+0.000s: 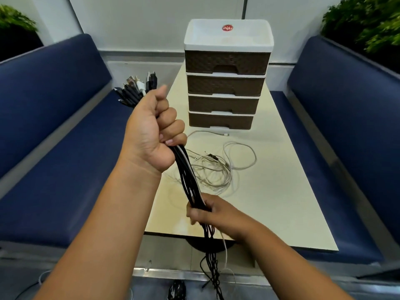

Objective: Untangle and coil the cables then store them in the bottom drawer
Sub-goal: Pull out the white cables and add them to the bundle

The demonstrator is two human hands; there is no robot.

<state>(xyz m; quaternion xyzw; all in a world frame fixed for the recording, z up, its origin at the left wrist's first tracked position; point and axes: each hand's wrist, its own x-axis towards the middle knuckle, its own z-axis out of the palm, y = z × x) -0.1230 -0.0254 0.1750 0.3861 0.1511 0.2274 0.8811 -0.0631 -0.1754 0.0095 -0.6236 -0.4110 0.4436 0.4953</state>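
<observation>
Cable bundle [190,180] taut between both grips.

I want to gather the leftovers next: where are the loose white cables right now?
In the head view, the tangled white cables lie on the cream table, centre frame, just in front of the brown four-drawer plastic organiser, right of the black cable bundle.

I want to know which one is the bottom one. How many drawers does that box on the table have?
4, stacked in the drawer unit: top drawer, second drawer, third drawer, and bottom drawer nearest the table. All look closed; none hidden.
</observation>
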